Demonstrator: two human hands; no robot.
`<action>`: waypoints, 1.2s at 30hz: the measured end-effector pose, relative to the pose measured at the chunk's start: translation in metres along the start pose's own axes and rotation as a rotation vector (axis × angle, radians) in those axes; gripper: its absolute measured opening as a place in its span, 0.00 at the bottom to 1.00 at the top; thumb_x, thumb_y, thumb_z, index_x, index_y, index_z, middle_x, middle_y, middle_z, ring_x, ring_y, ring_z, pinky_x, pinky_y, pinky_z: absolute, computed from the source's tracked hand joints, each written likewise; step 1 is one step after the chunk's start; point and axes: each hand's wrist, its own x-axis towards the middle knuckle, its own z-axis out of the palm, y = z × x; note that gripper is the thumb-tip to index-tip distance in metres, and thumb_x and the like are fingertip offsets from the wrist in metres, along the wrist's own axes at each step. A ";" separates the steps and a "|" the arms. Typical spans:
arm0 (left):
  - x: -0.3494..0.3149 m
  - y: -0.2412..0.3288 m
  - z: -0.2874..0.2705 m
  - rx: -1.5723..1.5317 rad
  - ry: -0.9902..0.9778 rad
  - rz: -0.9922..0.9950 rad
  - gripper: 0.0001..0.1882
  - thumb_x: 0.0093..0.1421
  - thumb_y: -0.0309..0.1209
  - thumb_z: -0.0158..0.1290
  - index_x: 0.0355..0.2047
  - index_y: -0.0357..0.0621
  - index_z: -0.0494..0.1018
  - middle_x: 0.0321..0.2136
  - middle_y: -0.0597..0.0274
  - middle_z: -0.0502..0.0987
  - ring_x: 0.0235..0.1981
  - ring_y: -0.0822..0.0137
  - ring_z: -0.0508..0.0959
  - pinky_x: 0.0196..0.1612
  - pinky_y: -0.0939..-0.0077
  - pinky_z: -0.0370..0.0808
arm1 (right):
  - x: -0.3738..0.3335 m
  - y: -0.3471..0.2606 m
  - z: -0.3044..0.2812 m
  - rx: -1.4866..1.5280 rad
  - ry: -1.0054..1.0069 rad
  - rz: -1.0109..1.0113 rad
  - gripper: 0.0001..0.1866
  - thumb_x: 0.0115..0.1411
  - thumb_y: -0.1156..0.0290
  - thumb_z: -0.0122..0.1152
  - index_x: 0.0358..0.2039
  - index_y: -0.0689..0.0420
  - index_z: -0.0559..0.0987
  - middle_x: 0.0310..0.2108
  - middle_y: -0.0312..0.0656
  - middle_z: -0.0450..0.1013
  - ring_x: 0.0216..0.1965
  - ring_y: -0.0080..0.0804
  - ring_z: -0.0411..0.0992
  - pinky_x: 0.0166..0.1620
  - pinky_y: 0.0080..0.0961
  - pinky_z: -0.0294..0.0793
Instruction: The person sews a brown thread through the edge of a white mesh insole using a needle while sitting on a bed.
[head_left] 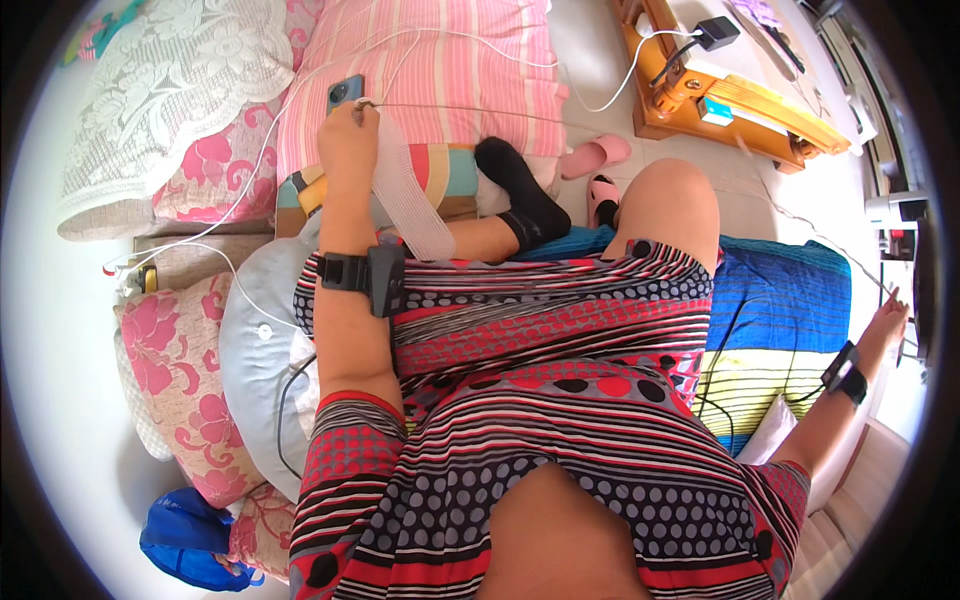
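My left hand (348,140) is closed, its fingers pinching the upper end of a white mesh strip (412,195). That strip hangs down over my leg to my patterned dress. A small dark bit shows at the fingertips, too small to name. From there a thin thread (470,107) runs to the right across the striped bedding. Far out at the right, my right arm is stretched wide, and my right hand (885,322) has its fingers pinched together where a thin line of thread (830,238) meets them. A phone (346,92) lies just beyond my left hand.
A pink striped cover (450,60) lies ahead, with white cables across it. Floral cushions (185,340) and a grey round cushion (260,365) line the left. Pink clogs (597,155) stand on the floor near a wooden table (745,110). A blue-and-yellow striped cloth (785,300) lies right.
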 end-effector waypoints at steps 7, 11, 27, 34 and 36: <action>-0.010 0.065 -0.031 -0.732 -0.205 -0.125 0.12 0.57 0.35 0.52 0.28 0.36 0.75 0.16 0.65 0.72 0.19 0.77 0.70 0.23 0.80 0.65 | -0.264 0.168 0.187 -0.795 -0.894 -0.015 0.16 0.63 0.70 0.44 0.49 0.60 0.71 0.45 0.39 0.70 0.47 0.27 0.67 0.54 0.26 0.65; -0.027 0.095 -0.046 -0.989 -0.307 -0.121 0.09 0.60 0.31 0.51 0.29 0.37 0.74 0.17 0.74 0.67 0.18 0.83 0.64 0.21 0.86 0.61 | -0.440 0.210 0.296 -0.607 -1.260 0.304 0.17 0.51 0.80 0.58 0.44 0.59 0.74 0.30 0.40 0.72 0.24 0.27 0.68 0.27 0.21 0.68; -0.034 0.091 -0.049 -1.047 -0.405 -0.115 0.07 0.61 0.28 0.50 0.35 0.36 0.74 0.21 0.77 0.69 0.22 0.86 0.63 0.23 0.91 0.58 | -0.486 0.228 0.350 -0.219 -1.113 0.377 0.09 0.61 0.74 0.53 0.24 0.60 0.72 0.19 0.25 0.63 0.21 0.10 0.57 0.23 0.12 0.57; -0.037 0.103 -0.051 -1.145 -0.381 -0.129 0.07 0.60 0.28 0.51 0.30 0.36 0.72 0.17 0.73 0.68 0.19 0.84 0.64 0.21 0.87 0.61 | -0.473 0.208 0.345 -0.177 -1.141 0.318 0.10 0.61 0.72 0.55 0.23 0.59 0.72 0.20 0.27 0.65 0.20 0.09 0.56 0.22 0.12 0.54; -0.036 0.107 -0.052 -1.210 -0.375 -0.141 0.06 0.60 0.28 0.52 0.32 0.36 0.72 0.18 0.72 0.70 0.18 0.84 0.65 0.22 0.88 0.61 | -0.471 0.208 0.342 -0.197 -1.111 0.307 0.10 0.61 0.72 0.55 0.23 0.59 0.72 0.21 0.27 0.65 0.20 0.09 0.56 0.22 0.11 0.54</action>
